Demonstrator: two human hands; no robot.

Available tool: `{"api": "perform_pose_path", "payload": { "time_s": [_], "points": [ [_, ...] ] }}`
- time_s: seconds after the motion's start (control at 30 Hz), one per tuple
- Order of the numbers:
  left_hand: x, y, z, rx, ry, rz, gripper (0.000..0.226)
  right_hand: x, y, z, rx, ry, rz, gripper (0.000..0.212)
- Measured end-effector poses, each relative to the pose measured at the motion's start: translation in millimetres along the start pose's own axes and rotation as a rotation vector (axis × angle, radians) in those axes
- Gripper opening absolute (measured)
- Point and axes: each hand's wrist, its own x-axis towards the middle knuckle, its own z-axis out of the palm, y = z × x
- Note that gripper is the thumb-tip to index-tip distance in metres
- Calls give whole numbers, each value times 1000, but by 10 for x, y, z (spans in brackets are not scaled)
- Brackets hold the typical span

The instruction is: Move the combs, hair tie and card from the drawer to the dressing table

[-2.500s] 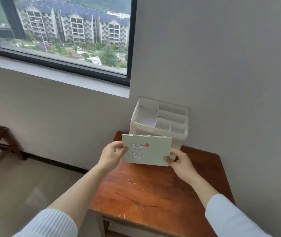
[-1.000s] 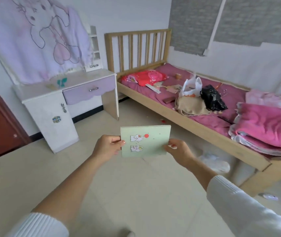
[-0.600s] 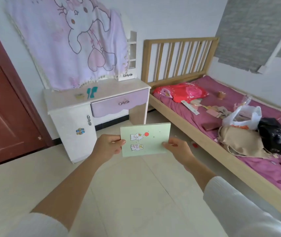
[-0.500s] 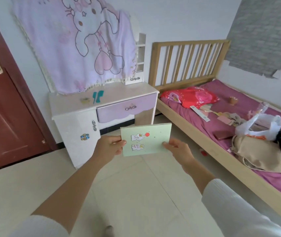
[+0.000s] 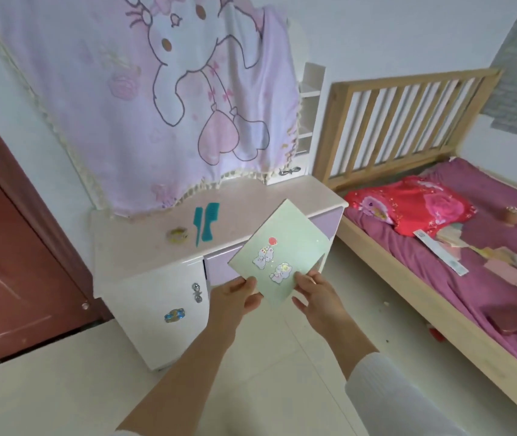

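Observation:
Both hands hold a pale green card (image 5: 285, 247) with cartoon stickers and a red dot, tilted with its far corner over the front edge of the dressing table (image 5: 144, 250). My left hand (image 5: 235, 297) pinches the card's near left corner; my right hand (image 5: 317, 297) grips its near right edge. Two teal combs (image 5: 207, 223) lie side by side on the pinkish tabletop. A small yellowish hair tie (image 5: 177, 235) rests just left of them.
A pink cartoon cloth (image 5: 156, 89) hangs over the wall behind the table. A wooden bed (image 5: 408, 278) with purple sheets, a red pillow (image 5: 414, 206) and scattered items stands to the right. A dark red door (image 5: 8, 278) is on the left. Pale floor tiles lie below.
I have come much closer to the dressing table. The card has turned from level to diagonal and now reaches over the table's front edge, still held in both hands.

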Motion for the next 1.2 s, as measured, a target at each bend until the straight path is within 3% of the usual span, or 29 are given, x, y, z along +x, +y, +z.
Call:
{"api": "perform_pose_path", "payload": {
  "time_s": [0.07,0.13,0.2,0.37,0.53,0.63,0.87,1.2],
  "points": [
    [374,92,-14,-23,13,-27,19,409,-144,39,-51,14,2,14],
    [799,170,-34,-24,42,-25,32,830,-309,61,-123,33,2,12],
    [1266,231,-31,105,49,-27,41,1293,-480,91,-201,38,5,13],
    [2408,288,109,436,49,-82,31,2519,-849,283,-441,44,23,22],
    [3385,352,230,476,112,-175,30,3621,-1037,566,-758,28,30,35],
    [3819,328,226,484,149,-244,23,4159,-1000,666,-891,-4,74,32],
    [4246,127,275,625,176,-273,25,4780,-854,695,-1060,22,177,19],
    [4343,90,293,892,136,-207,30,4839,-838,644,-1102,14,255,42]
  ]
}}
